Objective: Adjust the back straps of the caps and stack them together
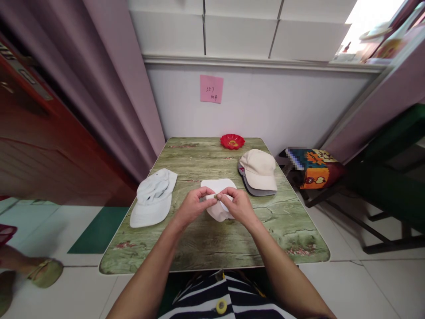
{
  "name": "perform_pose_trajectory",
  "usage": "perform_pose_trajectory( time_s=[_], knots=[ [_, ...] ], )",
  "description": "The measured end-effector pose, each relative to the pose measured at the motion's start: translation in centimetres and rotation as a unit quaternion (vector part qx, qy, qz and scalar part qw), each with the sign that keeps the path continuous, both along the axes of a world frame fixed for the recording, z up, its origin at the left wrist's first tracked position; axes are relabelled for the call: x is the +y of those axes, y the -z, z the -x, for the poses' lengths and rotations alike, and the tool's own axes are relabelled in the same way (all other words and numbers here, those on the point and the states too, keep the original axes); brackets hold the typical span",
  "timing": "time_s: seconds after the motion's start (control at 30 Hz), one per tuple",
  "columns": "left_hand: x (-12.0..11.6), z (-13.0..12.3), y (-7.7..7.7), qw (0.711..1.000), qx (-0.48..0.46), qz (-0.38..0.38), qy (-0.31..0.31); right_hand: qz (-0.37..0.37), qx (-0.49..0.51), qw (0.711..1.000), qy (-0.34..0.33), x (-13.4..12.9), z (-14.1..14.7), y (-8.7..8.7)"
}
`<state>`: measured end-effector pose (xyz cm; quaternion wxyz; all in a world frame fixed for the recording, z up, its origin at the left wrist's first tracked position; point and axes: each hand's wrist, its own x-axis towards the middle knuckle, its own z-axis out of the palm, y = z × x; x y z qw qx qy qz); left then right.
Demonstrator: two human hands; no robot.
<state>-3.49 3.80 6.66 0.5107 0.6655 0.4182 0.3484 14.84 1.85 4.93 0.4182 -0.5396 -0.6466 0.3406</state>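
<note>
From my end this reads as a room in a home: purple curtains hang at the left beside a reddish-brown door, pale tiles cover the floor, and a dark green chair stands right of the wood-patterned table. I see no workshop equipment.

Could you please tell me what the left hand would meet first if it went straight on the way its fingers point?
Most likely the right hand: the left hand points across at its fingertips over the middle cap, though the exact gap is hard to judge.
</note>
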Motion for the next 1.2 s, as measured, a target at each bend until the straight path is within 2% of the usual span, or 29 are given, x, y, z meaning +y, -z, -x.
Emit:
perform_pose_trajectory(
  time_s=[0.27,0.67,1.03,1.2],
  knots=[
    [-0.15,-0.17,-0.1,1.0,-0.009,0.006,0.0,0.009,-0.019,1.0,-0.004,-0.45,0.08,-0.18],
    [-0.51,-0.21,-0.54,1.0,-0.007,-0.003,-0.001,0.019,0.05,0.998,-0.017,-0.27,0.29,0.73],
    [-0.05,0.01,-0.09,1.0,-0.021,0.013,-0.017,0.017,0.045,0.999,-0.018,-0.27,0.34,0.61],
    [-0.2,-0.05,-0.47,1.0,-0.017,0.011,-0.015,0.024,0.039,0.999,-0.021,-0.21,0.3,0.72]
  ],
)
